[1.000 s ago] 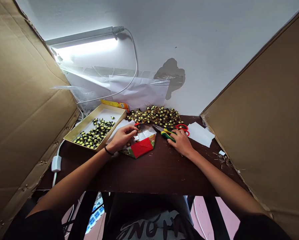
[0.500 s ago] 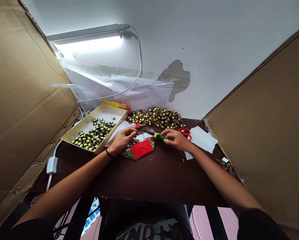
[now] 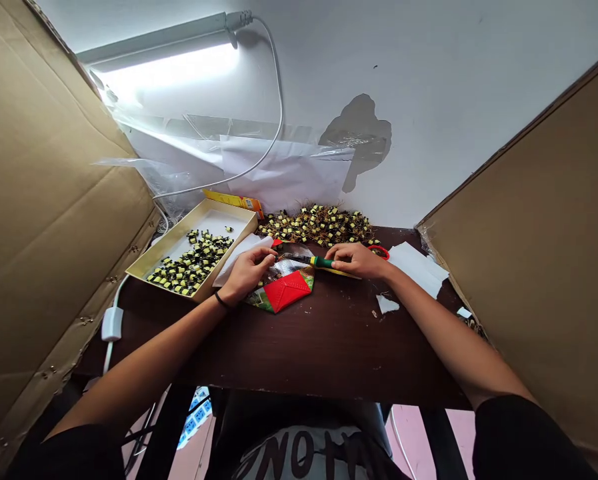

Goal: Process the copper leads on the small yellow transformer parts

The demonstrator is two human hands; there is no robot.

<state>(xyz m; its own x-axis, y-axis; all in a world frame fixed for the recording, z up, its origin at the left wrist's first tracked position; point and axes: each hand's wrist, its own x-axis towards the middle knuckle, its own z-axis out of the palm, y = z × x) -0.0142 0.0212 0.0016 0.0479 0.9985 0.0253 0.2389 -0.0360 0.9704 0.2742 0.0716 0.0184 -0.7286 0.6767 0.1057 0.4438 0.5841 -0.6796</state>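
My right hand (image 3: pixel 353 259) grips the green handle of a soldering iron (image 3: pixel 323 262), which has a yellow collar and a dark shaft pointing left. Its tip is close to the fingertips of my left hand (image 3: pixel 251 270). Those fingers are pinched on a small coil (image 3: pixel 277 257), mostly covered by them. Below both hands lies a flattened foil-lined packet (image 3: pixel 289 291), red and green outside, with its silvery inside facing up. Beside my left wrist, a shallow cardboard tray (image 3: pixel 166 299) holds many small yellow-and-black coils (image 3: pixel 191 267).
A heap of coils with copper wires (image 3: pixel 321 223) lies against the wall. Red scissor handles (image 3: pixel 379 252), white paper (image 3: pixel 419 267) and a torn scrap (image 3: pixel 387 304) are at right. Cardboard panels (image 3: pixel 533 220) flank the dark table (image 3: pixel 299 360). A white cord switch (image 3: pixel 111 325) hangs at left.
The soldering iron has become more level, its tip nearer my left fingers. My right hand has shifted slightly up. The whole view has moved a little.
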